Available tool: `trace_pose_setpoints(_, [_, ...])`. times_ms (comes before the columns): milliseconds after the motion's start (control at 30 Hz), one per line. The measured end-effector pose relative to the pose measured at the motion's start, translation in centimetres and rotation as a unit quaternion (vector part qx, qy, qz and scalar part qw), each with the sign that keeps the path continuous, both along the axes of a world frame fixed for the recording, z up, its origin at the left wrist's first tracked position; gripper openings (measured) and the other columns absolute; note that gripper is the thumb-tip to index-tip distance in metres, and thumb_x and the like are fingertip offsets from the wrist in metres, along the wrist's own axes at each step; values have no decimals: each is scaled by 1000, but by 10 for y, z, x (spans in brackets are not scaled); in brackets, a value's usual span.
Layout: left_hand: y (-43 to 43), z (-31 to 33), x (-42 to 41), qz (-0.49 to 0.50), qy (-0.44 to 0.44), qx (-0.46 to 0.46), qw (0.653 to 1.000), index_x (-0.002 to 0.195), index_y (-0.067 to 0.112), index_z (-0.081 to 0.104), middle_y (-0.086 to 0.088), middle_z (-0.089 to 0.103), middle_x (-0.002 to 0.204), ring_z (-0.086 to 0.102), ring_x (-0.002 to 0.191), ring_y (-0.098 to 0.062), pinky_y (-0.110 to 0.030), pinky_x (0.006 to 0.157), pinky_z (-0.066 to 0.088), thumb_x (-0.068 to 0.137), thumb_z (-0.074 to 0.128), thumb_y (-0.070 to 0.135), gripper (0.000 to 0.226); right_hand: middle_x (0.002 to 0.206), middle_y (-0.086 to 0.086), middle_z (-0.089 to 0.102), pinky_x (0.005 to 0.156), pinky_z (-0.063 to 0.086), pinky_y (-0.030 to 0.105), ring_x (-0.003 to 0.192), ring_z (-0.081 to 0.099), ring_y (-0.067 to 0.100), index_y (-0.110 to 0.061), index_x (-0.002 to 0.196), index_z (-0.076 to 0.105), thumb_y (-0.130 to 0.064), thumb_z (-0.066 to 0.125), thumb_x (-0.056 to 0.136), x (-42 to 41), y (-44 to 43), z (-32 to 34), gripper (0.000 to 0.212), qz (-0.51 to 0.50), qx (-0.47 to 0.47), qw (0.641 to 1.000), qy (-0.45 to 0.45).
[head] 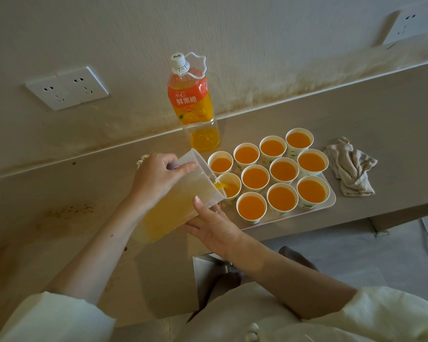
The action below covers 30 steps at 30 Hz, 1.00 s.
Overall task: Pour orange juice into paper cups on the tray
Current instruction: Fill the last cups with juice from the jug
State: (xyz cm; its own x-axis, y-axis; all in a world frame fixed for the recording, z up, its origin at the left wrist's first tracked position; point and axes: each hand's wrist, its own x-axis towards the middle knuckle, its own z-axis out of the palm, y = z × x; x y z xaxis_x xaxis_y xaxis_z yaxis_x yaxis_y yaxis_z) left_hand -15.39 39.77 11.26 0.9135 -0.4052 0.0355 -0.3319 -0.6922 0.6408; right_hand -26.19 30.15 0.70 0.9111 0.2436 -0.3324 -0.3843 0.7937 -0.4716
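A translucent plastic jug (pixel 173 206) of orange juice is tilted to the right, its spout over a paper cup (pixel 230 187) at the tray's left edge, and juice runs into that cup. My left hand (pixel 158 176) grips the jug's upper side. My right hand (pixel 213 225) holds it from below near the rim. The white tray (pixel 331 193) carries several paper cups in rows, most of them full of juice, such as the cup (pixel 251 207) nearest me.
An orange juice bottle (pixel 193 104), capped and nearly empty, stands against the wall behind the tray. A crumpled grey cloth (pixel 351 166) lies right of the tray. Wall sockets (pixel 67 87) are at the left. The counter edge drops off in front of the tray.
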Motion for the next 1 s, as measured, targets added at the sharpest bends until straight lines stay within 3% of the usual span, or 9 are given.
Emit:
trace_pose_setpoints(633, [-5, 1, 0, 5, 1, 0, 1000, 55, 13, 43, 0, 41, 51, 41, 50, -15, -35, 56, 36, 81, 69, 49, 51, 140, 13, 53, 104, 47, 47, 126, 56, 31, -24, 144, 34, -45, 91, 56, -2, -8, 6, 107, 10, 1, 1000, 3])
trace_pose_setpoints(800, [-5, 1, 0, 7, 3, 5, 1000, 57, 10, 45, -3, 44, 54, 43, 52, -17, -36, 56, 38, 81, 68, 50, 52, 139, 13, 54, 99, 52, 43, 124, 58, 30, -24, 144, 35, -46, 89, 59, -2, -9, 6, 103, 16, -3, 1000, -3])
trace_pose_setpoints(1000, [-6, 1, 0, 11, -1, 4, 1000, 55, 13, 41, -3, 41, 53, 41, 52, -16, -35, 56, 36, 80, 69, 49, 53, 140, 12, 54, 105, 46, 49, 125, 57, 31, -26, 144, 33, -46, 89, 59, -1, -10, 4, 104, 23, -3, 1000, -3])
